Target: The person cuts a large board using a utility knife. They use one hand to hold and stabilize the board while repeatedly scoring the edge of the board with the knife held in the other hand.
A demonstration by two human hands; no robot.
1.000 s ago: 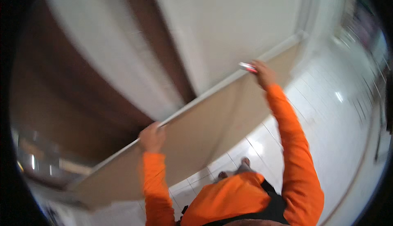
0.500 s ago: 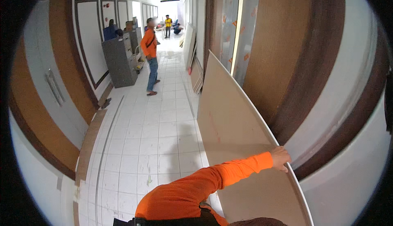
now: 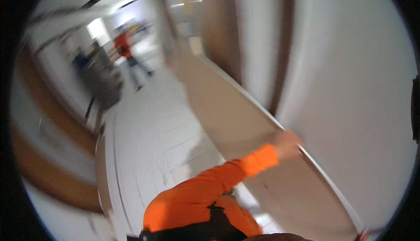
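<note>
Fingers of the left hand [image 3: 286, 145] are gripping the white top edge of a wide tan board [image 3: 245, 127], which is standing lengthwise on the tiled floor [image 3: 148, 140] beside the wall [image 3: 358, 75]; the right hand is not showing, its state unknowable. Such a panel is probably feeling stiff, smooth and unwieldy, its long edge offering the best hold. Farther off, a blurred grey cabinet [image 3: 103, 77] is hiding any contents.

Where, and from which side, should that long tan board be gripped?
Probably the thin upper edge, from above: the tan board stands on its long side near the pale wall, leaving that rim exposed. The left hand grips it there; a second grip farther along would likely steady its length.
</note>
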